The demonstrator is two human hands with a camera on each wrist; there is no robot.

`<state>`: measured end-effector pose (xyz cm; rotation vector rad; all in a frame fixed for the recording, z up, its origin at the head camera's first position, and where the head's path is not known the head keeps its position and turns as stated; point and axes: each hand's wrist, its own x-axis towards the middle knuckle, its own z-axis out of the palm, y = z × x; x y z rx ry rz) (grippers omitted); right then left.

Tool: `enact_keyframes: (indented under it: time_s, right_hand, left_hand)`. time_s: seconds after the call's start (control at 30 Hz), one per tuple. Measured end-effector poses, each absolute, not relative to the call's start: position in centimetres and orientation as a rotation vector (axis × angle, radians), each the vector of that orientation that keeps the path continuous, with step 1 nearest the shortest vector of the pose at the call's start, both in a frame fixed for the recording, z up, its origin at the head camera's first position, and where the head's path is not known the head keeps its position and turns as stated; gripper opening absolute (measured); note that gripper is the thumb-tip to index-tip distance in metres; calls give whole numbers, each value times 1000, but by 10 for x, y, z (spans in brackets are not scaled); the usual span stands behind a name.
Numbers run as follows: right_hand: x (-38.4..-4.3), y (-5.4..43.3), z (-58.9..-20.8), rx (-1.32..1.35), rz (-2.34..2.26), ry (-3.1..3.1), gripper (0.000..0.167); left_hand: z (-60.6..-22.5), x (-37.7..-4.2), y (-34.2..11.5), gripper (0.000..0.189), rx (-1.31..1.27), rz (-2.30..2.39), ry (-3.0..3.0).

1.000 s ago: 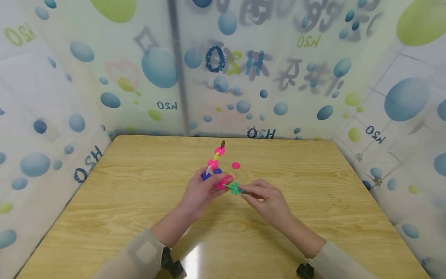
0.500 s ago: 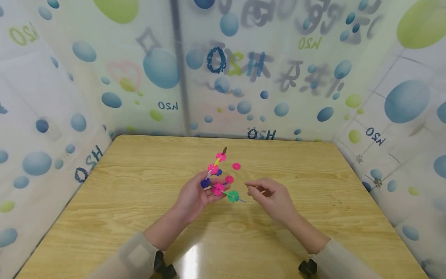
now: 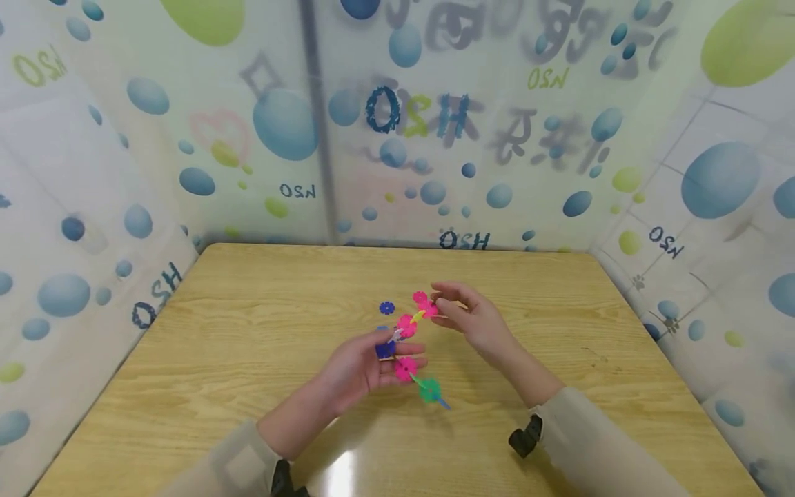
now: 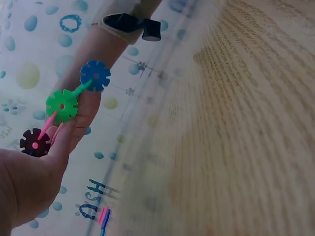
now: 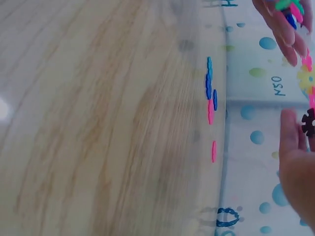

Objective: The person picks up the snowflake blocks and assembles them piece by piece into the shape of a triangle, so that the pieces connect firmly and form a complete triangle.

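Note:
A chain of slotted, flower-shaped plastic discs runs between both hands, with a pink disc point(image 3: 406, 369) and a green disc point(image 3: 429, 390) toward its near end. A blue disc point(image 4: 95, 76) forms that end. My left hand point(image 3: 348, 376) holds the chain at a dark blue disc point(image 3: 385, 349), thumb on top, other fingers extended behind. At the far end, my right hand point(image 3: 478, 323) pinches the dark brown disc point(image 5: 308, 123), beside a pink one. That brown disc is hidden by the fingers in the head view.
On the wooden table point(image 3: 248, 297), a loose blue disc point(image 3: 387, 308) and a pink disc point(image 3: 419, 297) lie beyond the hands. Several discs appear edge-on in the right wrist view, including a pink one point(image 5: 214, 151). A patterned curtain point(image 3: 497, 138) stands behind the table.
My right hand has let go of the chain's near blue end and moved up to its far brown end. The chain has tilted, its far part leaning right and its green end coming nearer.

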<state>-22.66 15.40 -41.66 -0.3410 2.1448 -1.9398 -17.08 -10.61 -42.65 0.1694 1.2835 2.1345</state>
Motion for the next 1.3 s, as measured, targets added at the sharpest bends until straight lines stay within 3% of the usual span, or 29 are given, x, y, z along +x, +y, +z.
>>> enact_keyframes:
  time_s: [0.2,0.6,0.93,1.07,1.17,1.3]
  right_hand:
    - [-233,160,-419,-331,-1947,1998,31]
    - [-233,157,-421,-456,-1861,1994,23]
    - [-229,152,-420,-652,-1689,2138,19]
    - [-227,147,-420,-708,-1691,2238,16]
    - [-226,144,-419,-639,-1730,2326,17]
    - [-225,149,-417,-483,-1853,2386,21]
  left_hand:
    - [-428,-168,-107,59,207,2097,1209]
    - [-419,-179,-98,70,191,2007,1168]
    - [-420,-190,-86,38,232,1954,1165]
    - [-420,-189,-84,40,210,1988,1130]
    - [-417,-189,-83,40,165,2030,1107]
    - [-416,-190,-84,26,119,2060,1099]
